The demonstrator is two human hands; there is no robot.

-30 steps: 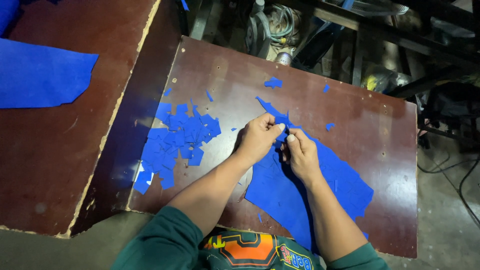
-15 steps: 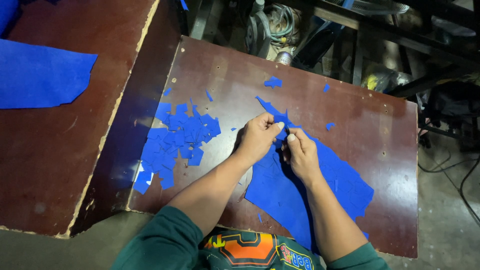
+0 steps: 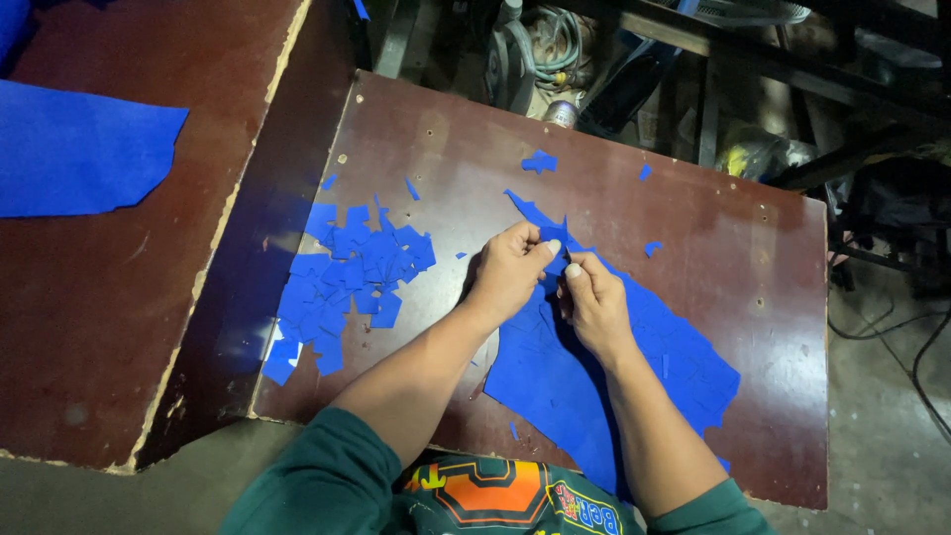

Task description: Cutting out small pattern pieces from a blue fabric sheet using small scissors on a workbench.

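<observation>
A large blue sheet [image 3: 674, 367] with a jagged edge lies on the dark brown table [image 3: 713, 248]. Above its upper part, my left hand [image 3: 510, 267] and my right hand [image 3: 592, 302] meet, both pinching a small blue piece [image 3: 555, 241] at the sheet's edge between fingertips. I cannot tell whether that piece is still joined to the sheet. A heap of small blue cut pieces [image 3: 347, 277] lies to the left of my left hand.
A few loose blue scraps [image 3: 540, 161] dot the far part of the table. A second brown table [image 3: 119, 297] on the left carries another blue sheet [image 3: 79, 149]. Hoses and dark machinery [image 3: 555, 50] stand beyond the far edge; cables [image 3: 906, 347] lie on the floor at right.
Both hands stay pinched together at the same spot on the sheet's edge; only the fingers have shifted slightly.
</observation>
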